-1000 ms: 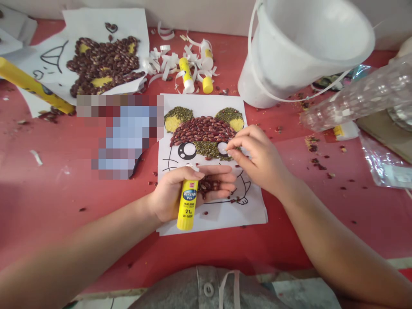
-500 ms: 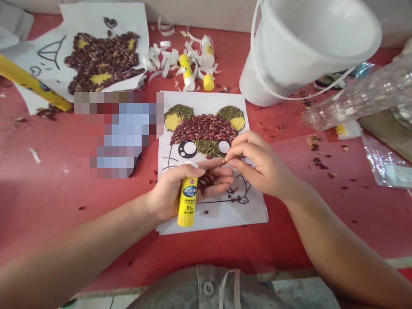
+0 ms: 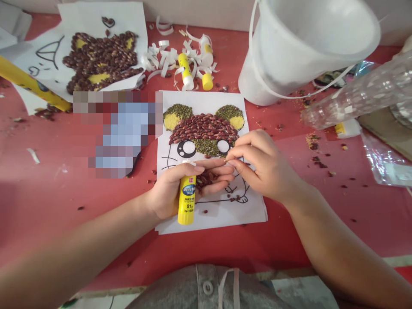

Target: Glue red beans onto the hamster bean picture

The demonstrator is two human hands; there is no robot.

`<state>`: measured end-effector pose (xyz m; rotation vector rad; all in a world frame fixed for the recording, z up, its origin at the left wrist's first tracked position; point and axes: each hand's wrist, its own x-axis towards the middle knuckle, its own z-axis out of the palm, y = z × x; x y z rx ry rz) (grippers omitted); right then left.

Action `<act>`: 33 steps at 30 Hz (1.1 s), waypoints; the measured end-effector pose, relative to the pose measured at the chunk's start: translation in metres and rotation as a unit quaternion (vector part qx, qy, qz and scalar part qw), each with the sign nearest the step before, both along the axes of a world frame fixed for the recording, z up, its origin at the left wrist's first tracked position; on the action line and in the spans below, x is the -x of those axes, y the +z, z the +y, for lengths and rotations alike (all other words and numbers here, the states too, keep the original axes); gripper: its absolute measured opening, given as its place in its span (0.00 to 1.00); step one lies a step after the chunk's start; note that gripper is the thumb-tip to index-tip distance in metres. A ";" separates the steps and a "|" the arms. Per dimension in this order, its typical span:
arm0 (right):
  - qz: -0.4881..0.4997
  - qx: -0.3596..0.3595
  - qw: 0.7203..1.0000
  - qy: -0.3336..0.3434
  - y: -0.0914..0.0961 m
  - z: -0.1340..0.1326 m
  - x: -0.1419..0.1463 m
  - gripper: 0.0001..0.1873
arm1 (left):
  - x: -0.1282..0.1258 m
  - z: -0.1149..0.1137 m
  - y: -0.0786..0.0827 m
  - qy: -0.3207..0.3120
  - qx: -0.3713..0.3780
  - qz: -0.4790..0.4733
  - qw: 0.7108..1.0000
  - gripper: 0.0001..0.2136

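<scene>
Left hand point(image 3: 172, 189) half-open; right hand point(image 3: 260, 167) pinched, contents too small to tell | White-paper animal drawing point(image 3: 206, 101) beneath both | Smooth cylindrical yellow glue stick point(image 3: 186, 199) gripped in left | Glossy oval beans point(image 3: 206, 181) cupped there | Fine green seeds point(image 3: 209, 147) pebbling the drawing

The left hand point(image 3: 169, 185) cups palm-up beside the right hand point(image 3: 262, 165), its thumb and forefinger pinched.

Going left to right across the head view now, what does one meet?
Slanting yellow tube at the edge, dark brown bean collage, yellow cylindrical glue stick in the person's left hand, the person's bare right hand, clear plastic bottle.
</scene>
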<state>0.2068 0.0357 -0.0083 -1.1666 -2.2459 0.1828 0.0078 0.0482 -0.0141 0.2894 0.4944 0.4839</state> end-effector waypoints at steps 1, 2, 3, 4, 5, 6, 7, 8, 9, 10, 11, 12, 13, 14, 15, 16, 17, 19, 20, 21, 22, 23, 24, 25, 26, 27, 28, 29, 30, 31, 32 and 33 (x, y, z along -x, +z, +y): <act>0.008 0.004 1.000 -0.003 -0.001 0.000 -0.001 0.07 | 0.000 0.000 0.000 -0.002 0.000 -0.003 1.000 0.16; 0.017 0.010 1.000 -0.005 -0.002 0.000 -0.001 0.07 | 0.000 0.000 0.000 -0.004 0.000 -0.006 1.000 0.16; 0.027 0.017 0.999 -0.006 -0.002 0.000 -0.002 0.07 | 0.000 0.001 0.000 -0.006 0.000 -0.008 1.000 0.15; 0.038 0.024 0.999 -0.003 -0.003 0.000 -0.002 0.06 | 0.001 0.001 0.000 -0.007 0.000 -0.008 1.000 0.15; 0.051 0.030 0.998 0.002 -0.003 0.000 -0.003 0.06 | 0.001 0.001 -0.001 -0.008 0.000 -0.006 1.000 0.14; 0.065 0.033 0.997 0.008 -0.003 0.000 -0.003 0.06 | 0.001 0.001 -0.001 -0.009 0.001 -0.001 1.000 0.14; 0.077 0.033 0.996 0.013 -0.003 0.000 -0.003 0.06 | 0.002 0.001 -0.001 -0.010 0.001 0.003 1.000 0.14; 0.086 0.030 0.996 0.014 -0.003 0.000 -0.003 0.05 | 0.002 0.001 -0.001 -0.012 0.001 0.005 1.000 0.14; 0.092 0.025 0.995 0.012 -0.003 0.000 -0.004 0.05 | 0.002 0.001 -0.001 -0.015 0.001 0.005 1.000 0.14; 0.094 0.020 0.995 0.005 -0.004 0.000 -0.004 0.06 | 0.003 0.001 -0.002 -0.020 -0.001 0.002 1.000 0.13; 0.092 0.015 0.996 -0.003 -0.005 0.001 -0.004 0.06 | 0.003 0.001 -0.002 -0.029 -0.003 -0.004 1.000 0.13; 0.087 0.011 0.996 -0.012 -0.007 0.002 -0.005 0.06 | 0.004 0.001 -0.003 -0.041 -0.006 -0.011 0.999 0.13; 0.080 0.007 0.997 -0.020 -0.010 0.004 -0.005 0.06 | 0.004 0.001 -0.004 -0.053 -0.010 -0.019 0.998 0.13; 0.072 0.003 0.997 -0.024 -0.013 0.006 -0.006 0.06 | 0.004 0.001 -0.005 -0.066 -0.013 -0.026 0.997 0.13; 0.060 -0.001 0.998 -0.025 -0.016 0.008 -0.006 0.06 | 0.004 0.001 -0.006 -0.077 -0.016 -0.034 0.996 0.13; 0.046 -0.006 0.999 -0.024 -0.019 0.010 -0.006 0.06 | 0.004 0.001 -0.007 -0.085 -0.018 -0.039 0.995 0.13; 0.030 -0.011 0.999 -0.021 -0.022 0.011 -0.005 0.06 | 0.005 0.001 -0.008 -0.089 -0.019 -0.043 0.995 0.13; -0.002 -0.018 1.000 -0.016 -0.026 0.014 -0.003 0.06 | 0.005 0.001 -0.008 -0.093 -0.024 -0.046 0.994 0.13; -0.017 -0.019 1.000 -0.014 -0.027 0.015 -0.002 0.07 | 0.005 0.002 -0.008 -0.092 -0.027 -0.044 0.994 0.13; -0.029 -0.022 0.999 -0.013 -0.028 0.015 -0.001 0.07 | 0.005 0.002 -0.008 -0.092 -0.029 -0.041 0.995 0.13; -0.039 -0.023 0.999 -0.013 -0.028 0.015 0.000 0.08 | 0.005 0.002 -0.008 -0.092 -0.031 -0.038 0.995 0.14; -0.046 -0.025 0.999 -0.012 -0.028 0.015 0.001 0.08 | 0.006 0.002 -0.008 -0.092 -0.032 -0.036 0.995 0.14; -0.049 -0.029 0.998 -0.011 -0.028 0.015 0.001 0.08 | 0.006 0.002 -0.008 -0.091 -0.031 -0.035 0.995 0.14; -0.049 -0.034 0.998 -0.011 -0.028 0.014 0.001 0.09 | 0.006 0.002 -0.008 -0.091 -0.031 -0.035 0.995 0.14; -0.047 -0.039 0.998 -0.010 -0.028 0.013 0.001 0.08 | 0.006 0.002 -0.008 -0.090 -0.030 -0.038 0.995 0.14; -0.045 -0.043 0.998 -0.009 -0.027 0.013 0.000 0.08 | 0.006 0.002 -0.008 -0.089 -0.030 -0.041 0.995 0.14; -0.042 -0.049 0.998 -0.009 -0.027 0.012 -0.001 0.08 | 0.007 0.001 -0.008 -0.088 -0.028 -0.044 0.995 0.13; -0.038 -0.054 0.998 -0.009 -0.027 0.012 -0.002 0.09 | 0.007 0.001 -0.008 -0.088 -0.026 -0.046 0.995 0.13; -0.034 -0.059 0.998 -0.008 -0.026 0.012 -0.003 0.09 | 0.007 0.001 -0.009 -0.089 -0.023 -0.047 0.995 0.13; -0.032 -0.063 0.997 -0.007 -0.025 0.012 -0.004 0.10 | 0.007 0.001 -0.009 -0.088 -0.022 -0.047 0.995 0.13; -0.032 -0.066 0.997 -0.004 -0.025 0.011 -0.005 0.10 | 0.006 0.002 -0.009 -0.088 -0.022 -0.047 0.995 0.13; -0.034 -0.068 0.997 0.000 -0.025 0.011 -0.006 0.11 | 0.006 0.002 -0.008 -0.089 -0.023 -0.046 0.995 0.13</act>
